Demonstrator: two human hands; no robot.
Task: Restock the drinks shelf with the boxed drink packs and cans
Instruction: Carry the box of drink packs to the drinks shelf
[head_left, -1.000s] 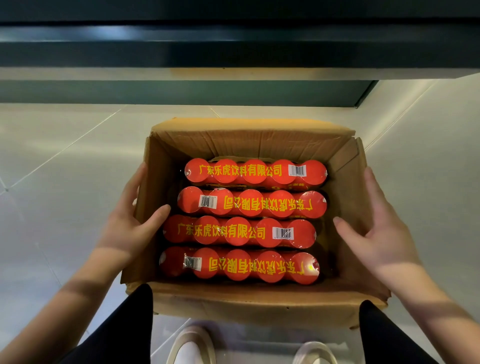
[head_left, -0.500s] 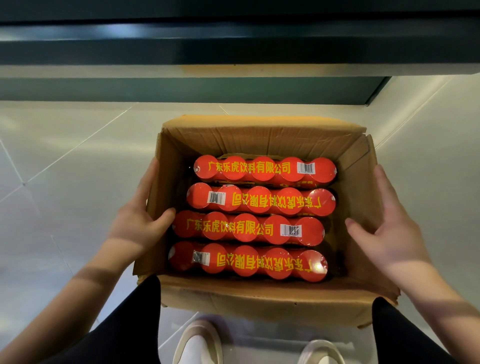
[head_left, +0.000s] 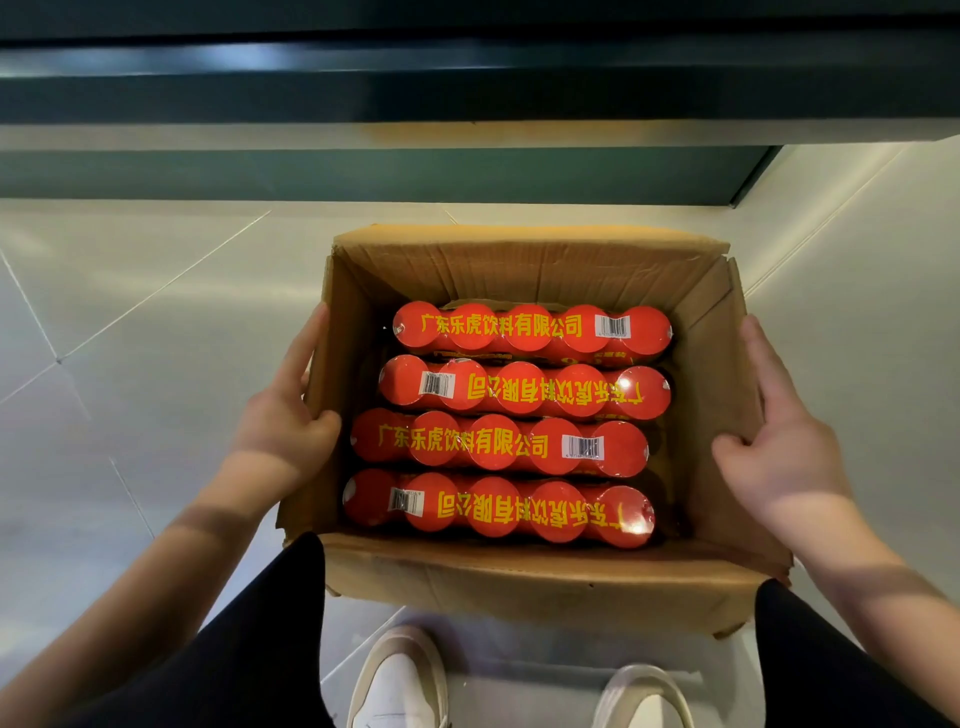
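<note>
The person's left hand (head_left: 283, 423) and right hand (head_left: 779, 452) are bare, with no rings, watch or gloves to be seen, and both forearms are uncovered up to the edge of the view, so no sleeves show. Soft bands of shadow cross each forearm behind the wrist. Below the hands, the legs are clad in plain black trousers (head_left: 249, 639). Between the trouser legs, two pale cream shoes (head_left: 400, 680) with smooth, rounded toes and slightly darker beige sides point forward.
</note>
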